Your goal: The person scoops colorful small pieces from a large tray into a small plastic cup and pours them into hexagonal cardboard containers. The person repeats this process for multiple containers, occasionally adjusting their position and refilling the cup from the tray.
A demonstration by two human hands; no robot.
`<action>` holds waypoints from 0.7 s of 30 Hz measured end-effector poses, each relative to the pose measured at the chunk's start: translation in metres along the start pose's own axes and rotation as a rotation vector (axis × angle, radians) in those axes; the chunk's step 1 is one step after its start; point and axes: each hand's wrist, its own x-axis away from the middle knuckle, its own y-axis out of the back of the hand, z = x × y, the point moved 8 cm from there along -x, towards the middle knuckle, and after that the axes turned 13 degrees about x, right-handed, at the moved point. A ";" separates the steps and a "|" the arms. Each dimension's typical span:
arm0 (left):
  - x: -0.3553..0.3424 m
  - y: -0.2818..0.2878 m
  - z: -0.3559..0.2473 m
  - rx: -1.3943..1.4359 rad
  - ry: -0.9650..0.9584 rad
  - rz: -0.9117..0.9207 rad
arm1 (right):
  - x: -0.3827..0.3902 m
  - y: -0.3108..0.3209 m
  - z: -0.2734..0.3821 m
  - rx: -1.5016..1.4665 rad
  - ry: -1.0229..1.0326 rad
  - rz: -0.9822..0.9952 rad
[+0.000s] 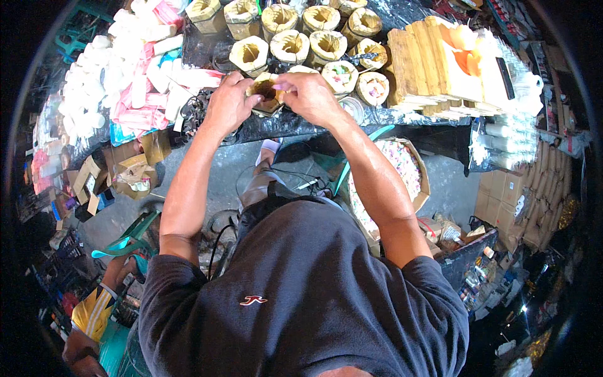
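- The fingers of the left hand (227, 103) are curled together and clamped on the left rim of a small hexagonal paper cup (267, 95), thumb on the near side.
- The fingers of the right hand (309, 95) are also closed, pinching the cup's right rim; the index finger and thumb meet at the top edge.
- The cup sits between the two hands at the near edge of the black-covered table (295, 122), held just above or on the surface; which of the two cannot be told.
- Its inside looks dark brown, and whether anything is in it cannot be told.
- Behind the hands stand rows of the same kind of empty paper cups (289, 45), open side up, touching one another.
- To the right of the hands, two filled cups (357, 80) hold pale, multicoloured bits.
- Farther right lies a stack of flat tan cardboard pieces (418, 63), with orange pieces (463, 44) on white material beside it.
- On the left part of the table lies a heap of white and pink wrapped packets (135, 69).
- Below the table edge, by the person's right forearm, an open cardboard box (405, 166) holds a mass of the same pale multicoloured bits.
- On the floor to the left lie loose cardboard scraps (135, 173).
- Another person's arm in a yellow sleeve (93, 309) shows at lower left, well apart from the hands.
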 end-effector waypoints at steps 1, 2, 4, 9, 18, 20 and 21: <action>-0.002 -0.001 0.003 0.009 -0.046 -0.038 | -0.001 0.004 -0.002 -0.002 -0.029 -0.027; -0.004 -0.002 0.001 0.017 -0.073 -0.039 | -0.001 0.007 -0.002 -0.003 -0.058 -0.042; -0.014 -0.007 -0.008 0.034 -0.133 -0.036 | 0.008 0.022 -0.008 -0.012 -0.085 -0.137; -0.037 -0.046 -0.014 0.000 -0.201 0.067 | 0.109 0.067 -0.040 -0.093 -0.467 -0.251; -0.031 -0.027 -0.012 0.283 -0.022 0.125 | 0.193 -0.019 -0.124 -0.148 -0.730 -0.528; -0.027 -0.023 -0.002 0.297 0.122 0.142 | 0.171 -0.025 -0.123 -0.149 -0.650 -0.524; -0.028 -0.019 0.000 0.262 0.093 0.106 | 0.162 -0.029 -0.122 -0.193 -0.646 -0.537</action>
